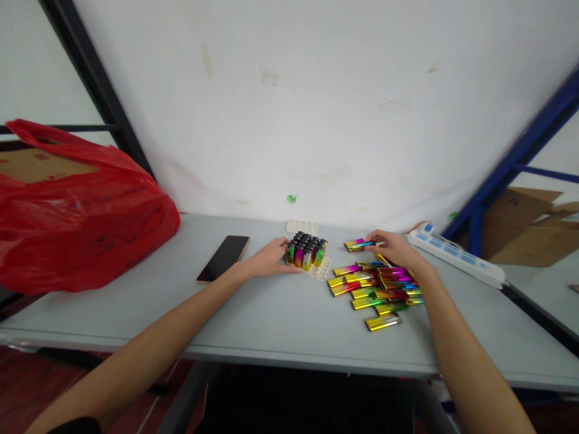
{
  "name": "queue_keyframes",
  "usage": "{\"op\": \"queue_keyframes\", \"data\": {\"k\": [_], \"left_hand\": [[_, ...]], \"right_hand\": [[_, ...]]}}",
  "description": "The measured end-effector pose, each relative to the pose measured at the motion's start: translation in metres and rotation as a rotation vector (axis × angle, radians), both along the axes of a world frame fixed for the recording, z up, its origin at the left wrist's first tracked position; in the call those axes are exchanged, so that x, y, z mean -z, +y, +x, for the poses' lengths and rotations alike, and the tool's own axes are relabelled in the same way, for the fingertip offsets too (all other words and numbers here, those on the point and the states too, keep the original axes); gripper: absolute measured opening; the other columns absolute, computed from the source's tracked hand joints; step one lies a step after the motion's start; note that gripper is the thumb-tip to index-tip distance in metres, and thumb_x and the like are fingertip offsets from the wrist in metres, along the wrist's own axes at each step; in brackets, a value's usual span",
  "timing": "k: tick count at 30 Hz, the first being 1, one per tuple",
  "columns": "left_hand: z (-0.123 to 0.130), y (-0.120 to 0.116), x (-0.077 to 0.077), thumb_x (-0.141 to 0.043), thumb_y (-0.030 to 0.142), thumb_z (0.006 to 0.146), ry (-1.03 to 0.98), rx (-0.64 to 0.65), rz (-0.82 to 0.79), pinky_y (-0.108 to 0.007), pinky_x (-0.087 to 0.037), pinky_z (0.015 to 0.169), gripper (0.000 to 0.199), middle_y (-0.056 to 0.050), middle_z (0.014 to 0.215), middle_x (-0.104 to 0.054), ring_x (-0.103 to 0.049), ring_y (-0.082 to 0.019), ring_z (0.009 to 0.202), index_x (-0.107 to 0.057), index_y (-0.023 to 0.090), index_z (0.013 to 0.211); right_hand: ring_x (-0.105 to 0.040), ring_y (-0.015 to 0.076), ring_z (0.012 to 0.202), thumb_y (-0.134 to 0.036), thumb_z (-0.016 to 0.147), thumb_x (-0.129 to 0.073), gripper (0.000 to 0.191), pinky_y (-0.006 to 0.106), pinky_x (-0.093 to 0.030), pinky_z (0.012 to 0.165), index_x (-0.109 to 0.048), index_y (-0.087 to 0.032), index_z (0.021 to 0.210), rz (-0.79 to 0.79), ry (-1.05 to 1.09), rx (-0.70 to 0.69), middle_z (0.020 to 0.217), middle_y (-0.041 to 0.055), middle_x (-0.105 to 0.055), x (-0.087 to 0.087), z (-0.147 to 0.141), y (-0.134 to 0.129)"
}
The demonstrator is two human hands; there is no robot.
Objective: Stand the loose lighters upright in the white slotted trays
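Observation:
Upright lighters [306, 248] with black tops stand packed together in a pale tray with round holes [322, 270]. My left hand [270, 258] grips the left side of this tray, thumb along the front and fingers behind. Some holes at the tray's right end hold nothing. Shiny lighters in yellow, pink and blue [357, 244] are pinched in the fingertips of my right hand [392, 248]; about two show, lying flat just above or on the table. Below that hand spreads a loose pile of metallic lighters [362, 283], partly hidden by my right wrist.
A second pale tray [302, 227] lies by the wall. A black phone [224, 259] rests left of my left hand. At the far left sits a red plastic bag [85, 217]. On the right are a white power strip [456, 259] and cardboard boxes [525, 229] behind a blue post.

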State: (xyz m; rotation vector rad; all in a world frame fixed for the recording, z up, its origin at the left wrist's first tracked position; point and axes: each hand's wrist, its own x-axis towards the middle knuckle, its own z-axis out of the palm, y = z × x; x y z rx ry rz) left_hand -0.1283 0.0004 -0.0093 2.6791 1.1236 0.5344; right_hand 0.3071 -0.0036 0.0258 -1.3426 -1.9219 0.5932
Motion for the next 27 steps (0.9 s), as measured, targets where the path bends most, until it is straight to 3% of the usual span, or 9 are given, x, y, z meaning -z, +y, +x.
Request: {"op": "queue_keyframes", "data": {"k": [6,10,16,20,24,27], "left_hand": [[0.003,-0.002,-0.004,-0.076,0.08,0.093,0.009,-0.017,-0.013,-0.046,-0.051,0.12,0.068,-0.018,0.141,-0.071,-0.064,-0.039,0.133,-0.078,0.017,0.118],[0.004,-0.004,-0.007,-0.076,0.079,0.093,0.029,-0.032,-0.014,-0.044,-0.052,0.119,0.065,-0.018,0.139,-0.07,-0.065,-0.038,0.132,-0.078,0.017,0.111],[0.005,-0.005,-0.009,-0.075,0.078,0.094,0.037,-0.012,-0.01,-0.045,-0.053,0.117,0.064,-0.017,0.134,-0.071,-0.065,-0.037,0.128,-0.079,0.017,0.113],[0.005,-0.005,-0.008,-0.075,0.078,0.094,0.012,-0.003,-0.011,-0.047,-0.053,0.117,0.064,-0.017,0.132,-0.071,-0.065,-0.038,0.127,-0.08,0.018,0.113],[0.005,-0.004,-0.008,-0.074,0.079,0.094,-0.03,0.026,-0.006,-0.049,-0.054,0.117,0.063,-0.016,0.13,-0.072,-0.065,-0.039,0.125,-0.081,0.019,0.115],[0.005,-0.004,-0.007,-0.072,0.081,0.094,-0.038,0.027,-0.007,-0.049,-0.055,0.115,0.065,-0.016,0.129,-0.072,-0.065,-0.039,0.124,-0.081,0.019,0.113]], "right_hand": [[-0.078,0.0263,0.095,-0.068,0.06,-0.103,0.061,0.042,-0.062,0.093,-0.081,-0.024,0.096,-0.034,0.563,0.024,0.098,0.0075,-0.084,-0.006,-0.045,-0.009],[-0.078,0.026,0.098,-0.062,0.058,-0.107,0.06,0.039,-0.061,0.09,-0.085,-0.025,0.099,-0.107,0.77,0.01,0.094,0.0045,-0.083,-0.006,-0.068,-0.013],[-0.077,0.0271,0.097,-0.066,0.062,-0.104,0.065,0.041,-0.058,0.091,-0.087,-0.021,0.107,-0.193,0.653,-0.061,0.098,0.0082,-0.086,-0.001,-0.091,-0.02],[-0.076,0.0265,0.1,-0.07,0.08,-0.091,0.06,0.04,-0.057,0.096,-0.083,-0.019,0.111,-0.142,0.488,-0.157,0.102,0.0083,-0.085,-0.002,-0.106,-0.028],[-0.069,0.018,0.074,-0.078,0.091,-0.076,0.058,0.036,-0.057,0.08,-0.068,-0.024,0.112,-0.12,0.485,-0.232,0.092,0.0023,-0.078,-0.006,-0.122,-0.034],[-0.053,0.0137,0.06,-0.084,0.09,-0.071,0.06,0.032,-0.053,0.066,-0.059,-0.028,0.109,-0.084,0.502,-0.233,0.074,-0.0068,-0.059,-0.006,-0.13,-0.036]]}}
